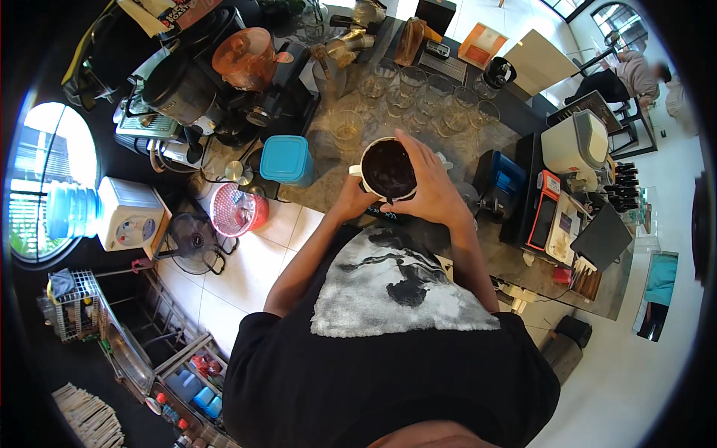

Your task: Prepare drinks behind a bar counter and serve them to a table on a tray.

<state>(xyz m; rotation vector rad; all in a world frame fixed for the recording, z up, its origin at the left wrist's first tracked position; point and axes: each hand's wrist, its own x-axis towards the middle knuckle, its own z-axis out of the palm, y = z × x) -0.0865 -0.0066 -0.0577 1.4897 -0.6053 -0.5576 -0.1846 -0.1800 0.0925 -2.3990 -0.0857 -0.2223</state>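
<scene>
A white, cup-shaped vessel with a small handle on its left is held in front of my chest, over the counter's near edge. Dark brown contents fill its inside; I cannot tell whether they are coffee liquid or wet grounds. My left hand closes on its lower left side, below the handle. My right hand wraps its right side, fingers reaching up past the rim. Just under the vessel, a dark device with a lit green display shows partly. A clear glass stands beyond the handle.
Several clear glasses stand at the far side of the counter. A blue-lidded tub and a grinder with an orange hopper are left. A pink basket is on the floor. A person sits far right.
</scene>
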